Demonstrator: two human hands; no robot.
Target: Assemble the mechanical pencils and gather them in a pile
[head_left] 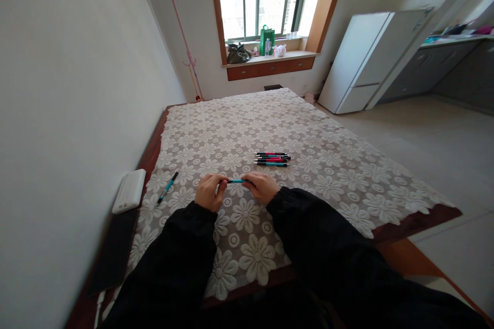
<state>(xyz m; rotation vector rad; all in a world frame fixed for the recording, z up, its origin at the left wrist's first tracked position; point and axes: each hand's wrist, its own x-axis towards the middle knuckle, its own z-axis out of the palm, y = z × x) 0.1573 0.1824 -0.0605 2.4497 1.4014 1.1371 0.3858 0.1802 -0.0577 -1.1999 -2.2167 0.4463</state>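
A blue and black pen (pixel 236 181) is held level just above the lace tablecloth (pixel 247 214), between my two hands. My left hand (pixel 210 190) pinches its left end, and my right hand (pixel 262 186) grips the right end. Fingers cover both tips of the pen. Beyond my right hand, several pens (pixel 271 159) in red, blue and black lie side by side in a small group. A single blue and black pen (pixel 168 187) rests slanted to the left of my left hand.
Against the left wall lie a white power bank (pixel 130 191) and a dark flat object (pixel 113 252) with a white cable (pixel 99 308). Farther off stand a pink coat rack (pixel 179 25), a windowsill with bags (pixel 270 59) and a white fridge (pixel 355 61).
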